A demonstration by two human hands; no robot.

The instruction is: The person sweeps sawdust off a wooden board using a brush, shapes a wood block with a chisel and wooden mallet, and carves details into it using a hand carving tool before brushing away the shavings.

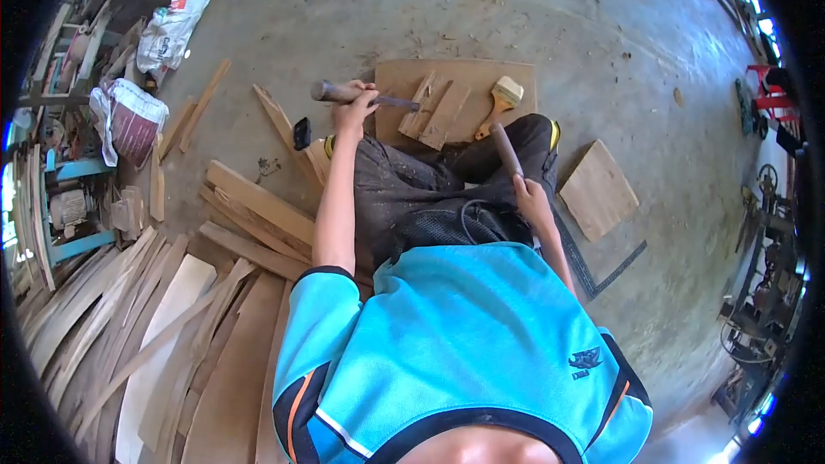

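My left hand (352,110) is closed around a chisel (397,103), its wooden handle pointing left and its blade to the right. The blade tip is at the left edge of a notched piece of wood (443,112); whether it touches is hard to tell. That wood lies on a flat brown board (520,77) on the floor. A wide paintbrush (501,105) with a wooden handle lies on the board's right side. Over my right thigh, my right hand (534,200) grips a round wooden mallet (505,149), tilted up and left.
Right of my leg lie a flat wood block (599,191) and a dark metal square (617,271). A small black object (302,133) sits by my left knee. Planks (258,198) and a pile of boards (163,335) cover the left. Sacks (129,120) stand farther left.
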